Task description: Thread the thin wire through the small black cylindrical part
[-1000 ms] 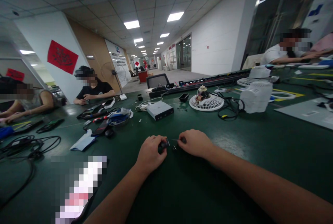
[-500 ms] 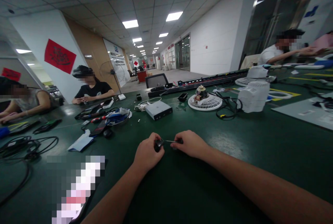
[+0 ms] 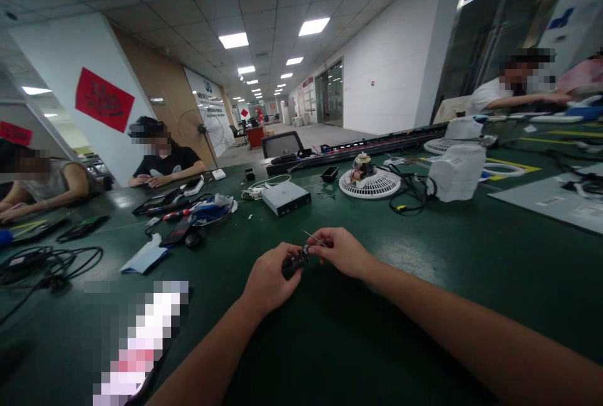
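Above the green table, my left hand [image 3: 267, 279] is closed around a small dark cylindrical part [image 3: 293, 264]. Its exact kind cannot be made out, and my fingers cover much of it. My right hand [image 3: 347, 253] is closed too, with a slim screwdriver [image 3: 313, 238] held in it. The thin metal shaft points up and to the left, past the part, and the handle is hidden in my palm. Thumb and forefinger of that hand touch the lighter, ring-like end of the dark part.
Ahead stand a silver-and-black box-shaped drive [image 3: 286, 197], a white fan grille with a motor [image 3: 370, 185] and a white housing [image 3: 456, 173]. Leftward lie a blue cloth [image 3: 145, 254], a black mouse [image 3: 193, 239], cables [image 3: 51, 268] and a blurred phone [image 3: 148, 337]. Several people sit around the table.
My right hand has moved left to meet the dark part. The screwdriver shaft, earlier level and pointing at the part, has swung upward. The left hand has turned the part slightly.
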A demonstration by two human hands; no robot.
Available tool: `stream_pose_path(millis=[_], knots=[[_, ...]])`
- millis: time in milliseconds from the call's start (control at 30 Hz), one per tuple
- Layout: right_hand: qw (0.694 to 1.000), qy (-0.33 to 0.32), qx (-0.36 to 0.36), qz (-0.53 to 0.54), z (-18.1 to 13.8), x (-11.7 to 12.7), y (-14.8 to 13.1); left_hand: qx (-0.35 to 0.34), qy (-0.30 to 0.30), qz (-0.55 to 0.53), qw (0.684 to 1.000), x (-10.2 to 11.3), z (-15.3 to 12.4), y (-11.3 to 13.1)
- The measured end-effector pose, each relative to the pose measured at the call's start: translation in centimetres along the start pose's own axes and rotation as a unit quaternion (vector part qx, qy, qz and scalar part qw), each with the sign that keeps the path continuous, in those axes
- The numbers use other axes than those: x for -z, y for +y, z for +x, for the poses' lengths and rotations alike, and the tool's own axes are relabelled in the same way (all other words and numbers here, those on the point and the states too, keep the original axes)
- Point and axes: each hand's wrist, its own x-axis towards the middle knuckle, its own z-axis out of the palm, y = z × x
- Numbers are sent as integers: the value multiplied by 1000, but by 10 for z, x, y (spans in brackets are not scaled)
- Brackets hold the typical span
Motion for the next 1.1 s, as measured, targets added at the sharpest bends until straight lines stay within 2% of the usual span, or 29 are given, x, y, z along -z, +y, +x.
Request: stream_pose_path(millis=[133,233,433,567,733,933,1100], knots=[[994,13,65,-86,-2,2,-1,-17,17,-12,1000,1,0,0],[989,8,101,-109,-3,3,-3,-36,17,-29,999,2,-1,0],[993,40,83,-71,-6,0,-4,-62,10,-58,996,1,-1,2],[992,48,83,-86,-4,1,-3,-72,17,-61,995,0,-2,1],[990,8,69,-120,-3,3,-2,-83,15,-39,996,0,-4,-2],[983,22,69,-171,-6,2,-5,-95,39,-45,994,1,-4,0],[978,-25,94,-186,-9,2,-9,-110,32,-49,992,2,-4,2]])
